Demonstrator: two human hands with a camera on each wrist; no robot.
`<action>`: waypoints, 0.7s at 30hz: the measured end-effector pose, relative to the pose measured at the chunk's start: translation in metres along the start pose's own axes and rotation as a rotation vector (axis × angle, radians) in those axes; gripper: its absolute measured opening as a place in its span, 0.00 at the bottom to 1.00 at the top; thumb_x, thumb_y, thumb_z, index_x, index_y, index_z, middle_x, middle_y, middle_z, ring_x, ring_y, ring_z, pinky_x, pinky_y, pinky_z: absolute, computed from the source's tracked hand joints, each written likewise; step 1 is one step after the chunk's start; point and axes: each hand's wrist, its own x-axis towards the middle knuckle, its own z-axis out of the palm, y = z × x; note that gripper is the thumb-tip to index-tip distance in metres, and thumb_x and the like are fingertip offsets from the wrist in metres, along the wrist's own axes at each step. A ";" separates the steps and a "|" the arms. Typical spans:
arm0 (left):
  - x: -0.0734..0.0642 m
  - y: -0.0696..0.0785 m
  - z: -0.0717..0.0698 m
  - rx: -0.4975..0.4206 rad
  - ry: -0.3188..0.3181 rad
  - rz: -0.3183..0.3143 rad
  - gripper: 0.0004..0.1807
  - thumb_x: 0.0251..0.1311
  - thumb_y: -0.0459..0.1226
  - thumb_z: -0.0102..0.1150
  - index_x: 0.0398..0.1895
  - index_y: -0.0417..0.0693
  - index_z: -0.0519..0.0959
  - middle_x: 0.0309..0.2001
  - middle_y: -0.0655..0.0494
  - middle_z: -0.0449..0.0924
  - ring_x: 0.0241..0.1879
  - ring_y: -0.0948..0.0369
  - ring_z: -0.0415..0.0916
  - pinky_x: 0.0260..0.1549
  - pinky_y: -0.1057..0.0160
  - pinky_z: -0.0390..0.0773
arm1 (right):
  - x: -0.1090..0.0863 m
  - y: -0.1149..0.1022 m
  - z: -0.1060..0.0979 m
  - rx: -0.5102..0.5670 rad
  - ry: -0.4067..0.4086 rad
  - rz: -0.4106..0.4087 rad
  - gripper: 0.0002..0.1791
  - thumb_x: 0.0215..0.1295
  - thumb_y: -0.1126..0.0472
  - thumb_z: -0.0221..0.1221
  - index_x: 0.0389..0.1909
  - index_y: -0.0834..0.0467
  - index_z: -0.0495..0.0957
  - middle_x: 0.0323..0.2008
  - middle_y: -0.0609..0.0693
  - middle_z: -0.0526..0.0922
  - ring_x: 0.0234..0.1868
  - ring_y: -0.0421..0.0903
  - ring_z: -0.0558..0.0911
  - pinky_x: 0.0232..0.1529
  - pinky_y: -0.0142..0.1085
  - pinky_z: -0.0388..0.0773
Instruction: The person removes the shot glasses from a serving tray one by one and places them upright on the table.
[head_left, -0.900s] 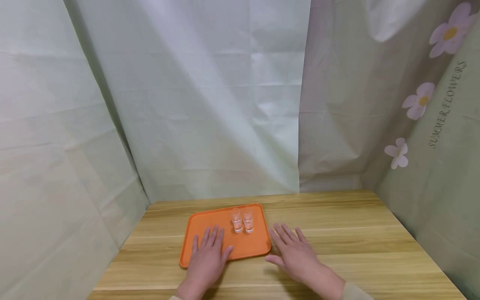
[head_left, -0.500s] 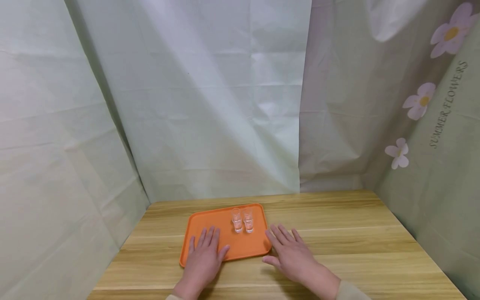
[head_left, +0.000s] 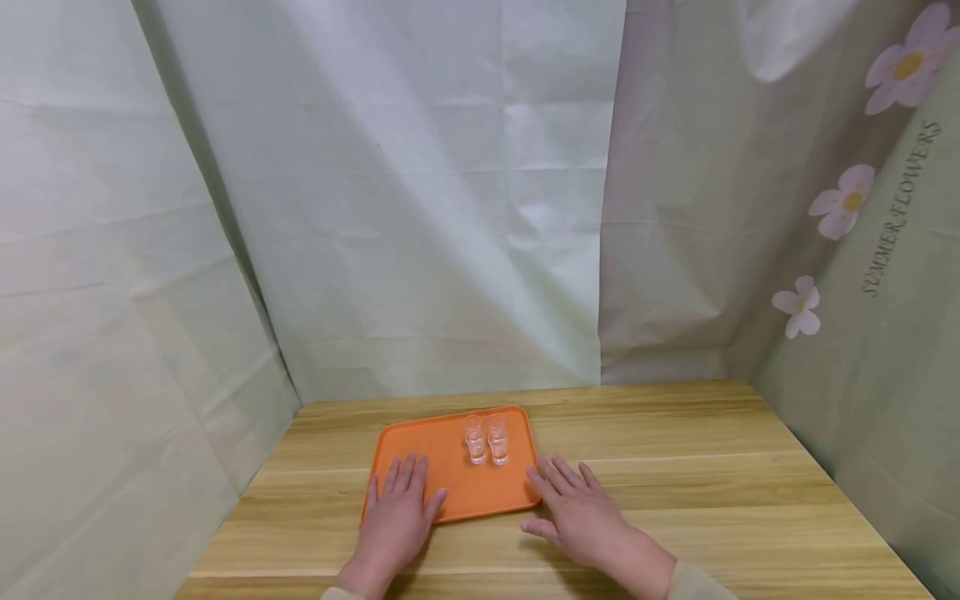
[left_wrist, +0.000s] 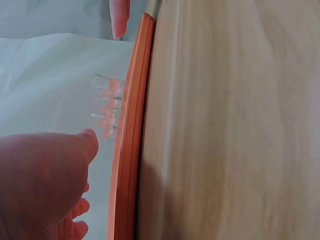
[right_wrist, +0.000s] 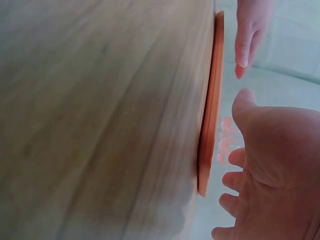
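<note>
Both hands (head_left: 392,523) (head_left: 587,521), outstretched and apart, hover at the orange tray (head_left: 468,487); flowered cloth (head_left: 892,333) reads "SUMMER FLOWERS".

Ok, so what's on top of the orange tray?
Small clear glasses stand close together on the orange tray, toward its far right corner; overlap makes counting uncertain. The left hand hides part of the near left, so that patch can't be seen.

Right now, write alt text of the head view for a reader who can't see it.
A person's left hand is over the near left of an orange tray, the right hand by its near right corner, both holding nothing. Small clear glasses stand on the tray's far right part; the tray lies on a wood-grain table with pale hangings behind.
</note>
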 end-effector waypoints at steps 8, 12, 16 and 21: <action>-0.002 -0.010 0.001 0.001 -0.003 -0.019 0.36 0.83 0.54 0.57 0.80 0.36 0.72 0.81 0.33 0.66 0.81 0.31 0.59 0.77 0.21 0.52 | 0.002 -0.002 0.000 -0.003 -0.036 -0.003 0.45 0.79 0.30 0.56 0.84 0.57 0.68 0.84 0.59 0.66 0.84 0.62 0.64 0.82 0.68 0.57; 0.000 -0.016 0.000 0.003 -0.017 -0.042 0.37 0.84 0.55 0.55 0.80 0.36 0.71 0.82 0.32 0.64 0.81 0.31 0.57 0.77 0.21 0.51 | 0.002 -0.001 0.002 -0.012 -0.037 -0.014 0.46 0.79 0.30 0.55 0.83 0.58 0.69 0.83 0.58 0.67 0.83 0.63 0.65 0.82 0.68 0.58; 0.000 -0.021 -0.001 0.005 -0.040 -0.064 0.37 0.84 0.55 0.54 0.81 0.36 0.71 0.82 0.32 0.62 0.82 0.31 0.55 0.77 0.20 0.50 | 0.001 0.001 0.007 -0.007 -0.019 -0.034 0.45 0.79 0.30 0.55 0.82 0.59 0.71 0.82 0.59 0.68 0.82 0.64 0.66 0.80 0.70 0.59; 0.002 -0.030 0.001 0.004 -0.068 -0.088 0.38 0.84 0.56 0.53 0.82 0.36 0.69 0.83 0.32 0.61 0.83 0.30 0.52 0.77 0.18 0.49 | 0.002 0.004 0.010 -0.009 -0.023 -0.045 0.45 0.80 0.30 0.54 0.82 0.59 0.71 0.82 0.60 0.69 0.82 0.64 0.66 0.80 0.70 0.60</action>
